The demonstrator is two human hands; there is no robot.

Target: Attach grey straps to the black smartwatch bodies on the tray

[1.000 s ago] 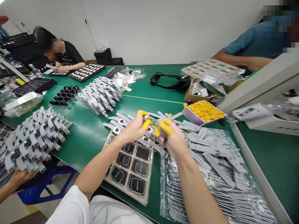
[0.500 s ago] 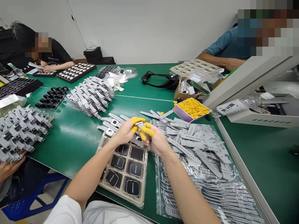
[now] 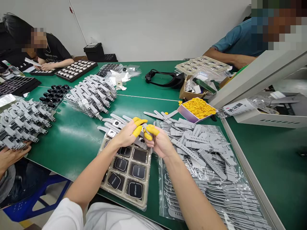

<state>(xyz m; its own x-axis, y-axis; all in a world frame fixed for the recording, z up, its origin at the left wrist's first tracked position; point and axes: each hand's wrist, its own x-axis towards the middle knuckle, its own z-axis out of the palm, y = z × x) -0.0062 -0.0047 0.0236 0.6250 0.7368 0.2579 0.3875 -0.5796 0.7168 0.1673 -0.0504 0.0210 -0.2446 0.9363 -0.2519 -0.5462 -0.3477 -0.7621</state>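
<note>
A small grey piece [image 3: 145,127], mostly hidden, is held at a slant between yellow-covered fingers [image 3: 137,131].

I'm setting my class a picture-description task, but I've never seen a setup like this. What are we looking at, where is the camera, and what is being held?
There is no machine here: a person works with their own left hand and right hand. The camera is worn on the head, looking forward and down. Yellow rubbery covers sit on some fingers.

Between the fingertips of both hands is a small grey and silver piece, too hidden to identify.

On the shiny green table, a clear plastic tray holds square black pieces. To its right lie loose grey straps; beyond them stands a purple and white box of small yellow pieces.
</note>
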